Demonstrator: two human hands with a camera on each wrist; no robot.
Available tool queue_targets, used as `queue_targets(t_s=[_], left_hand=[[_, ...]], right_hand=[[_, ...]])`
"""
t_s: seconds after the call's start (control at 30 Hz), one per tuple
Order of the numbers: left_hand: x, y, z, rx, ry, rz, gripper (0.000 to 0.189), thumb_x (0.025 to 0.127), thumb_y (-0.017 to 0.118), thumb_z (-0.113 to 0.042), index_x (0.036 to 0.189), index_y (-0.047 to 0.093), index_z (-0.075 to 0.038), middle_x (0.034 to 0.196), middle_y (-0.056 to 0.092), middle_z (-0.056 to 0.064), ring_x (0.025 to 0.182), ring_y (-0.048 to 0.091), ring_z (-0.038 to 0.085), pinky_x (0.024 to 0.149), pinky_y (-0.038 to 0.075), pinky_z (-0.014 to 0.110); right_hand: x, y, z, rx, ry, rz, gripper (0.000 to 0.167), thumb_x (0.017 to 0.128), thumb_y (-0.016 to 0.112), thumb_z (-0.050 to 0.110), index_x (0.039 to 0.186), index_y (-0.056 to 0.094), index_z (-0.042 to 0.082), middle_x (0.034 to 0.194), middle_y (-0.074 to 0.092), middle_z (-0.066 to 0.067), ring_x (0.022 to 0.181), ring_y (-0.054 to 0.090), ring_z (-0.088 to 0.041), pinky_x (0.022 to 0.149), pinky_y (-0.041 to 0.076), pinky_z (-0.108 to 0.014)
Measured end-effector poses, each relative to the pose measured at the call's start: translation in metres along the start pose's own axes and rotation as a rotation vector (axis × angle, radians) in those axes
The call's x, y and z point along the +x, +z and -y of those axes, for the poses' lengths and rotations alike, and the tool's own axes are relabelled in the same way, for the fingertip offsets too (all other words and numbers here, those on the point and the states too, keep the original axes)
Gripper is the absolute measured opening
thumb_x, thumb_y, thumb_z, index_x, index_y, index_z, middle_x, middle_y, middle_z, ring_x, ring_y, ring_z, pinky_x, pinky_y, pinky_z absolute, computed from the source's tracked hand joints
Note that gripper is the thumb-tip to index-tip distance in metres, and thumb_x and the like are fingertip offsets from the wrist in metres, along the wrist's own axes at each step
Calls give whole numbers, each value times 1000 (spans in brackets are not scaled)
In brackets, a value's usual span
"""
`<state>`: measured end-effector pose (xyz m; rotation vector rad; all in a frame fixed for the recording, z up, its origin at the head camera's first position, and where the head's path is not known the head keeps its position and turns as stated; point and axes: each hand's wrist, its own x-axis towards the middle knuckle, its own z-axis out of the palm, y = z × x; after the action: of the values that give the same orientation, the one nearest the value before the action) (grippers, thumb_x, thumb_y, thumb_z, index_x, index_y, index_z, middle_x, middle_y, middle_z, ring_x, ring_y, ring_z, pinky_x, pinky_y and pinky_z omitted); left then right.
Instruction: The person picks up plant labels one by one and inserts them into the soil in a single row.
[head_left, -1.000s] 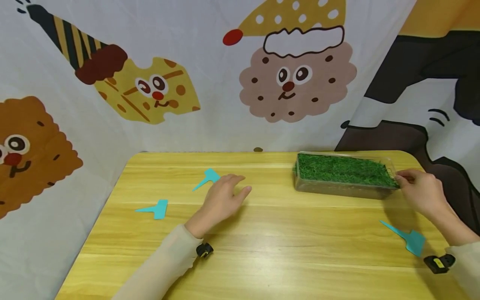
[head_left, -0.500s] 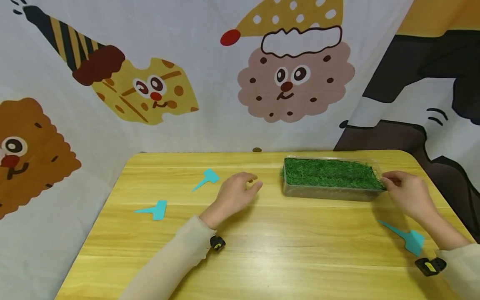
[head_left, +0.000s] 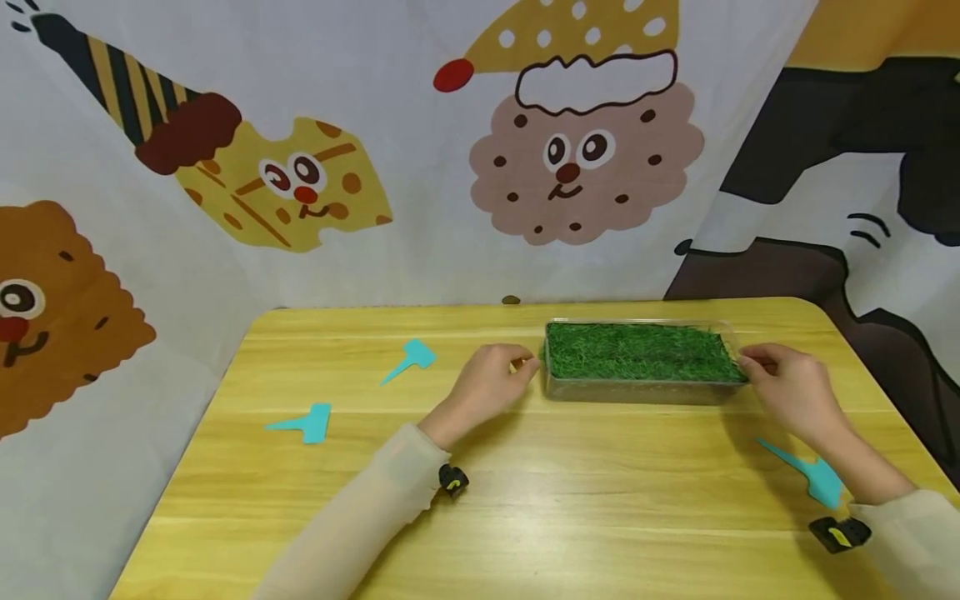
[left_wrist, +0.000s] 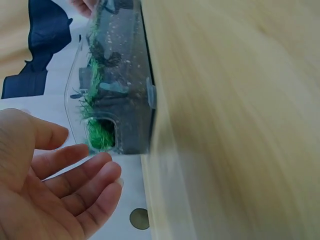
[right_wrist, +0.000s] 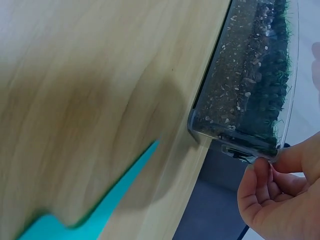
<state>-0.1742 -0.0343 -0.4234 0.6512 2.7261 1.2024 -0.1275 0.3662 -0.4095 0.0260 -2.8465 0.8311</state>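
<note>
Right hand (head_left: 797,392): thumb and fingers pinch the near right corner of the clear box's rim.
Left hand (head_left: 491,385): fingers loosely bent, well spread from a straight palm line in the wrist view and holding nothing; fingertips just beside the box's left end, and whether they touch it I cannot tell.
Clear plastic box (head_left: 637,392): rests on the desk by its back edge, between the two hands; bright green artificial grass (head_left: 645,352) fills its top, with brown gritty soil (right_wrist: 232,80) showing through the wall beneath.
Desk (head_left: 555,533): yellow wood grain with streaks running sideways, rounded back corners, and a soft glare in front of the box.
Turquoise plant labels: one T-shaped label (head_left: 420,353) left of the box, another T-shaped label (head_left: 317,423) farther left and nearer the person, and an angular-headed label (head_left: 823,483) in front of the box, past its right end.
Printed fabric backdrop (head_left: 427,275): hangs behind the box, pale grey-white with cartoon snacks; a pink biscuit (head_left: 600,204) in a dotted yellow hat stands above the box, a cheese wedge (head_left: 296,218) in a striped hat well to its left, an orange biscuit (head_left: 67,292) farther left, large dark shapes (head_left: 776,137) to its right.
Wrist cameras: black units on the left cuff (head_left: 453,481) and right cuff (head_left: 828,532), in front of the box; their yellow marks are too small to read.
</note>
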Motion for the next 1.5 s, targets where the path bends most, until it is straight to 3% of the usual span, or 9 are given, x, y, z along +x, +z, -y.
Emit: queue_targets(t_s=[0.07,0.13,0.27,0.33,0.5,0.8,0.93,1.2,1.5], left_hand=[[0,0,-1,-34,1,-2,26,108,59,-19,119,79,-7,97,77,6,47,41,7,59,45,26],[1,1,-2,-58,9,-1,26,108,58,-19,103,80,-7,78,71,4,45,35,6,54,40,25],[4,2,-3,-88,15,-5,43,109,58,-22,69,66,-10,51,41,-3,43,27,7,47,30,23],[4,2,-3,-107,5,-13,48,108,60,-22,63,62,-9,48,35,-6,42,27,7,45,28,22],[5,0,-4,-128,-5,-42,48,106,63,-17,59,59,-7,46,33,-8,41,26,6,45,29,22],[-1,-5,-5,-135,-32,-50,55,105,63,-12,55,42,-18,47,29,-8,41,24,8,51,33,24],[-5,-7,-4,-128,-31,-48,56,104,63,-11,55,39,-18,47,28,-9,42,24,7,51,32,23],[-16,-11,-3,-127,-53,-36,58,104,64,-11,55,36,-18,47,26,-8,42,22,8,53,34,25],[-29,-16,-3,-116,-60,-39,57,104,64,-11,54,36,-18,48,25,-9,43,21,8,51,32,24]], right_hand=[[-1,2,3,6,-4,3,30,108,59,12,123,67,-13,106,70,-30,77,59,-6,58,47,-21],[-2,3,6,12,-6,7,30,108,58,12,123,67,-13,106,70,-30,79,61,-13,58,47,-20],[-4,6,11,22,-8,18,29,108,58,11,123,67,-12,106,70,-29,83,64,-25,59,47,-21],[-4,7,13,27,-7,21,29,108,58,11,123,67,-13,105,70,-29,81,64,-24,58,47,-22],[-6,8,17,25,-8,21,29,108,59,12,121,68,-12,101,71,-26,74,60,-15,56,47,-25],[-11,11,22,36,-8,37,32,109,58,15,123,67,-12,105,71,-26,79,62,-20,58,49,-26],[-15,12,24,41,-12,37,30,108,60,14,122,69,-11,105,72,-26,82,64,-24,60,51,-26],[-20,13,26,55,1,41,24,107,64,18,110,74,-4,91,73,-13,72,64,-16,54,48,-29],[-24,18,34,72,-13,21,21,105,67,15,106,75,-4,89,74,-13,69,64,-11,52,47,-27]])
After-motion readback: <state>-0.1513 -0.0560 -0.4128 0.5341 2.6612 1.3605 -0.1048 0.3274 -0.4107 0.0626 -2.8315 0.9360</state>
